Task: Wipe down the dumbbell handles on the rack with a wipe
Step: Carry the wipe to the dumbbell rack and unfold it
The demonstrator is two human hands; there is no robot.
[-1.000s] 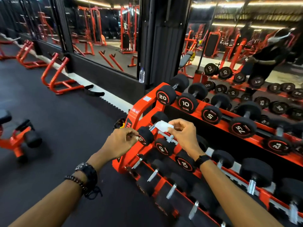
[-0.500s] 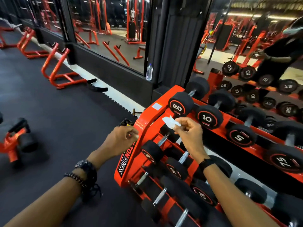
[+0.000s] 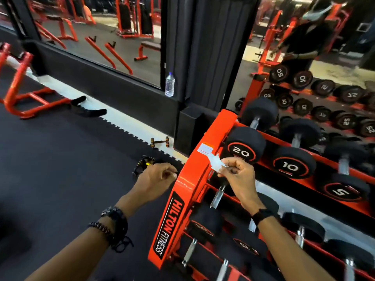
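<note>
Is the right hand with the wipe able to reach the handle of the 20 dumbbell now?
Probably yes: the right hand pinching the wipe hovers beside the 20 dumbbell, nothing between.

A gym: an orange rack marked "HILTON FITNESS" holds rows of numbered black dumbbells. Wall mirrors reflect orange benches and machines, dark rubber mats cover the floor, and a water bottle stands on the ledge.

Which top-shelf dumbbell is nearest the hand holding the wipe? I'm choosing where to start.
The dumbbell marked 20, leftmost on the top shelf, just beyond the right hand pinching the wipe; those marked 10 and 5 sit farther right.
</note>
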